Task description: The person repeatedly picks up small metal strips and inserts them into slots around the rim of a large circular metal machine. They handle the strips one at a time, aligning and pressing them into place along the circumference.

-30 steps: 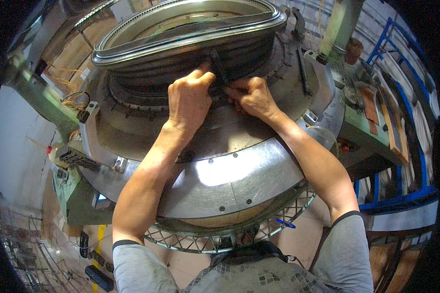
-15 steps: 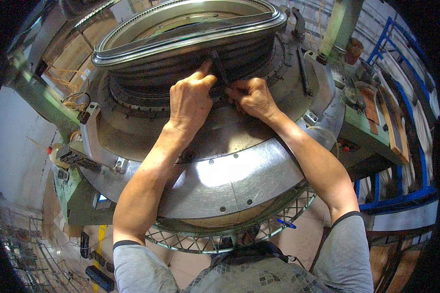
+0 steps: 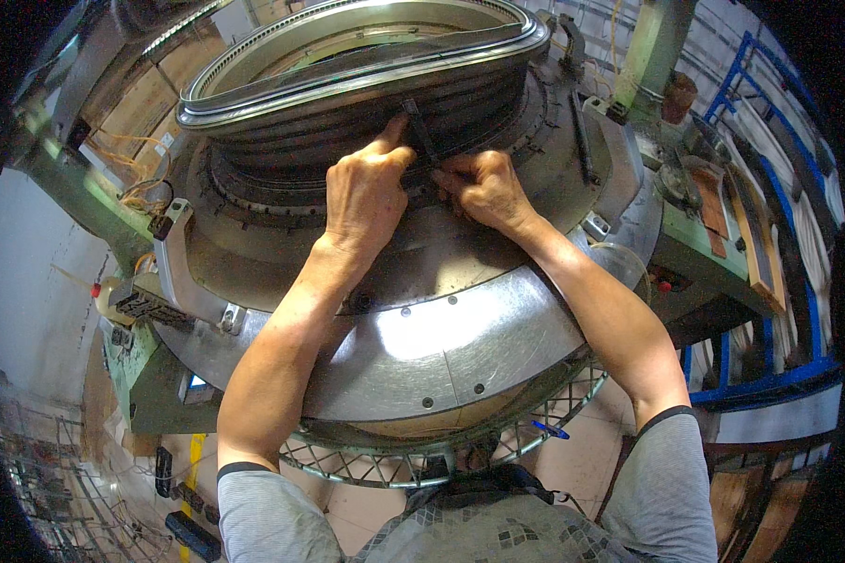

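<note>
A blue rack (image 3: 769,386) holding pale sheets (image 3: 781,178) stands at the right, past a wood-edged frame (image 3: 753,239). A brown container (image 3: 678,94) sits farther back. At the near left, a yellow strip (image 3: 195,460) crosses the floor (image 3: 347,521) beside a dark, elongated object (image 3: 192,535); a pale wall (image 3: 33,244) rises beyond.

A white glare is thrown back by the front metal plate (image 3: 432,338), while the dark drum (image 3: 479,108) is left in shadow, so that its folds can perhaps be only partly made out. The blue rack (image 3: 788,383) is bent by the fisheye lens, the corners are blacked out, and grain is spread over the dimmer parts
</note>
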Demonstrator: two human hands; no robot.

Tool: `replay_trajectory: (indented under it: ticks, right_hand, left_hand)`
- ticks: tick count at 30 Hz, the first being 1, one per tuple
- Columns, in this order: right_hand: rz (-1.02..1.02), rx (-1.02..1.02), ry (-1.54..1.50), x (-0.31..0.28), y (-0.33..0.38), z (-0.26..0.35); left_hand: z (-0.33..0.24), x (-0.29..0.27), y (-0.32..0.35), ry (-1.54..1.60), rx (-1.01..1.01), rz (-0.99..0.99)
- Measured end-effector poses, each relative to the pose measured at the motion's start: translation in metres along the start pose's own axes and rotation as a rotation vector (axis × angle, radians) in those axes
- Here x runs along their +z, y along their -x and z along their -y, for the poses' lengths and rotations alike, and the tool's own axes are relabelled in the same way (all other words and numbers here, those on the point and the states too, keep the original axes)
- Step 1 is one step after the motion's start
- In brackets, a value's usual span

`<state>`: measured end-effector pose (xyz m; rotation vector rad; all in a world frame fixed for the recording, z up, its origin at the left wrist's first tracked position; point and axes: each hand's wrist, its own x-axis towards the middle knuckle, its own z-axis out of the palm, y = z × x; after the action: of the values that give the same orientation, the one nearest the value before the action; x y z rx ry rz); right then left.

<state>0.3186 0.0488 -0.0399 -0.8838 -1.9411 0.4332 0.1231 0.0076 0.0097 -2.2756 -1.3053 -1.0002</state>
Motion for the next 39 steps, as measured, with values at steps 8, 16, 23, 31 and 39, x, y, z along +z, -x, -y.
replay_trajectory:
  ticks: [8, 16, 23, 31, 39]
  right_hand:
    - [0.003, 0.025, -0.008, -0.001, 0.0, 0.002]
    - [0.005, 0.028, 0.0, -0.002, 0.0, 0.006]
    - [0.024, 0.106, -0.004, -0.005, 0.001, 0.01]
    - [0.015, 0.115, 0.027, -0.004, 0.0, 0.01]
    - [0.035, 0.118, 0.026, -0.005, 0.0, 0.011]
  left_hand:
    - [0.001, 0.0, 0.0, 0.002, 0.012, 0.019]
    - [0.004, 0.002, 0.0, 0.025, 0.028, 0.01]
    - [0.004, 0.002, 0.001, 0.035, 0.04, 0.004]
    - [0.003, 0.002, 0.0, 0.044, 0.018, 0.01]
    - [0.002, 0.001, 0.0, 0.023, 0.033, 0.015]
